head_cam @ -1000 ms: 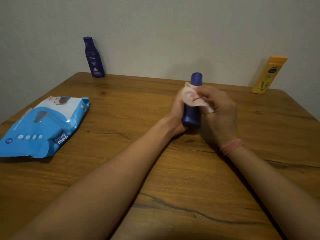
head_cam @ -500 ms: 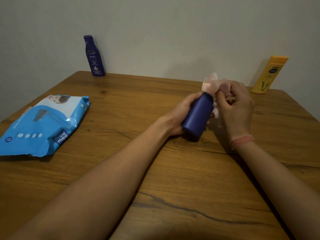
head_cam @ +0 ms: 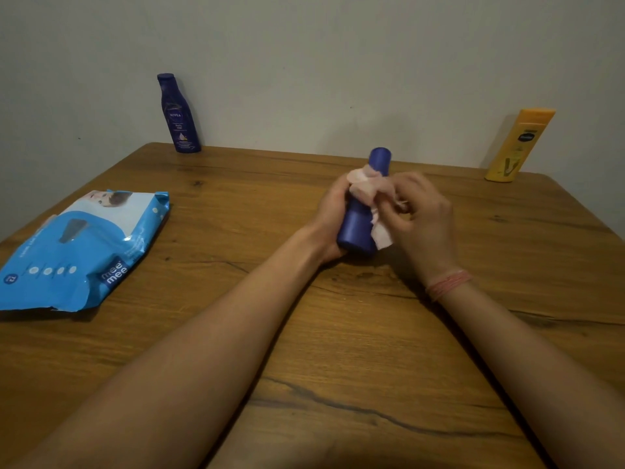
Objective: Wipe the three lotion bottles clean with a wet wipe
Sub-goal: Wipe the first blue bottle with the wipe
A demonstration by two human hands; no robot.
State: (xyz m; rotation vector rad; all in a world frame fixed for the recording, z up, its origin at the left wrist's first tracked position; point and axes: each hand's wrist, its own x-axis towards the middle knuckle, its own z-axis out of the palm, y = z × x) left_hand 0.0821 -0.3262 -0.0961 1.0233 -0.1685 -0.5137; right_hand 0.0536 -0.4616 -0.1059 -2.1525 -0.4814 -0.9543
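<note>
- Left hand (head_cam: 333, 211): wrapped round the lower body of the blue bottle (head_cam: 363, 211) from its left side, fingers curled behind it; heel of the hand close to the table (head_cam: 304, 333), contact not clear.
- Right hand (head_cam: 422, 221): fingers bent and pinching the wet wipe (head_cam: 367, 187) against the bottle's right side and neck; a pink thread band (head_cam: 448, 284) circles the wrist.
- Blue bottle: held near the table's middle, cap end pointing up and away, tilted slightly right; base low over the wood, just above or touching, cannot tell which.
- Wet wipe: pale, crumpled; one part bunched round the bottle below the cap, another flap hanging beside the lower right of the body.
- Wipe pack (head_cam: 77, 248): light blue soft pack, lying flat at the table's left edge, well apart from the hands; "mee mee" printed near its front corner.
- Dark blue Nivea bottle (head_cam: 178, 115): upright at the far left of the table, against the wall (head_cam: 338, 62).
- Yellow bottle (head_cam: 517, 145): standing at the far right corner, leaning towards the wall.
- Table: wooden, dark grain lines running across the near part.
</note>
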